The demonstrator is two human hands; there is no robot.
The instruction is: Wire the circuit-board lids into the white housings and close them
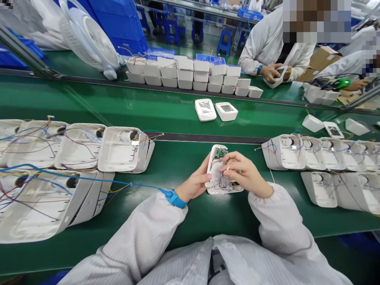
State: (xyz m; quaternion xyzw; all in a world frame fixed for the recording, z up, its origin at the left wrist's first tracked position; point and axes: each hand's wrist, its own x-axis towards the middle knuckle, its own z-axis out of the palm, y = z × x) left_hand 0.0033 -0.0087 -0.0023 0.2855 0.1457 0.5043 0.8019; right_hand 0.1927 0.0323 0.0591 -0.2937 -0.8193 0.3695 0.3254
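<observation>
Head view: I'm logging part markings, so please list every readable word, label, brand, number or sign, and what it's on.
No text is readable.
White device, farther back: any lettering too small.
Circuit board in the white housing the left hand holds: any print too small.
Cardboard box: pale label, too blurred.

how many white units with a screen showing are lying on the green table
3 visible: one unit beyond the held open housing, a second unit just right of the first, and a third unit farther right. Others may be hidden or face down.
</observation>
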